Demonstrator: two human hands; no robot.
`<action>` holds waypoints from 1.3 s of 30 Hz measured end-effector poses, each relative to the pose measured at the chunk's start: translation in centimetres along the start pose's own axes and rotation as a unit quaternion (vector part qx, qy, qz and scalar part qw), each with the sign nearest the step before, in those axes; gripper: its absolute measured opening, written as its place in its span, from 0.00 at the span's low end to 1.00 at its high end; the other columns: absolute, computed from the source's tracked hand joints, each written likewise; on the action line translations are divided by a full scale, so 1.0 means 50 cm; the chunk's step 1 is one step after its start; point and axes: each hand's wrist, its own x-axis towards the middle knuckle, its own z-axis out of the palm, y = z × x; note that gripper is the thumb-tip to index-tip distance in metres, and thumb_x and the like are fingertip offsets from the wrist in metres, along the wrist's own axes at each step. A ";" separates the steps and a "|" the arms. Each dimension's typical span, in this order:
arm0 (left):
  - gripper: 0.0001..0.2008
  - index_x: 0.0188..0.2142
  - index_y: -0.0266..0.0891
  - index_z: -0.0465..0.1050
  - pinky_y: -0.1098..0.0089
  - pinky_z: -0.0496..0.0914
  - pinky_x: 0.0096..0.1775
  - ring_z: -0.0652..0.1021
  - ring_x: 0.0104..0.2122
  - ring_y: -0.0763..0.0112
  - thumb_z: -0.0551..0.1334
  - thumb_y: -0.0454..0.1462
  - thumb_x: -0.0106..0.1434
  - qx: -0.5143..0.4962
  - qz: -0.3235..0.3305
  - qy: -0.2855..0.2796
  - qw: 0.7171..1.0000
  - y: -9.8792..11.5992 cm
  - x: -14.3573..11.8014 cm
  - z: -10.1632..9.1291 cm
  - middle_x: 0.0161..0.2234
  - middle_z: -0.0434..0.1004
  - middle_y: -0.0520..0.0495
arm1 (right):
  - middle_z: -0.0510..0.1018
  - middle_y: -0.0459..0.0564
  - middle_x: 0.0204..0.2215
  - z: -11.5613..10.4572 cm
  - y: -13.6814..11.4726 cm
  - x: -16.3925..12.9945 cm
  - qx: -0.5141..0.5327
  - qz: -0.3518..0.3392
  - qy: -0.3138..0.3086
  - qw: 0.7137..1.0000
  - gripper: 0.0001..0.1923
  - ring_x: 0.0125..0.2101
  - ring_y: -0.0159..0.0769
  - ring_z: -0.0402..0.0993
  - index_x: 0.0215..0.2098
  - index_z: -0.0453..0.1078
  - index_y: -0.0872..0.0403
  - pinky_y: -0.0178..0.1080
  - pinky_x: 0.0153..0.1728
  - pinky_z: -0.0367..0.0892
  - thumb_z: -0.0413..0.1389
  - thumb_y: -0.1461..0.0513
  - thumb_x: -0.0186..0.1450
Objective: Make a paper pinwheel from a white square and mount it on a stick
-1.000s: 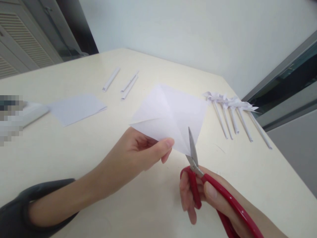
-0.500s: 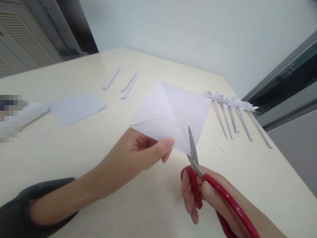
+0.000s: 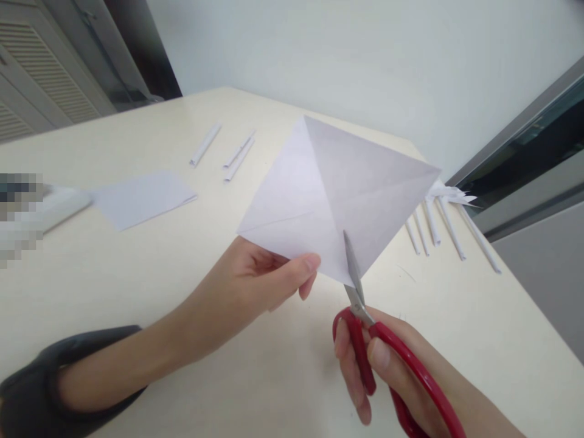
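Between the thumb and fingers of my left hand, a square sheet of white paper is pinched by its near edge. The sheet has diagonal creases, and a slit runs in from its left corner. My right hand grips red-handled scissors, thumb and fingers in the handles. The scissor blades straddle the near corner of the sheet, one above the paper and the other mostly hidden under it.
More white sheets lie on the pale table at left, beside a partly blurred white thing. Rolled paper sticks lie farther back. Several paper pinwheels on sticks lie at right, partly behind the raised sheet. A wall borders the back.
The sheet's right side has lifted and spread out to the right, now covering some of the pinwheels. Both hands stay almost in place, and the scissors have hardly shifted.
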 end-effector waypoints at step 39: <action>0.16 0.17 0.36 0.64 0.85 0.57 0.17 0.61 0.15 0.87 0.56 0.36 0.61 0.024 -0.027 -0.044 0.998 0.008 0.000 -0.006 0.14 0.60 0.60 | 0.69 0.46 0.26 0.000 0.020 0.001 0.019 -0.021 -0.004 1.000 0.17 0.28 0.30 0.67 0.34 0.63 0.55 0.34 0.32 0.66 0.44 0.51 0.69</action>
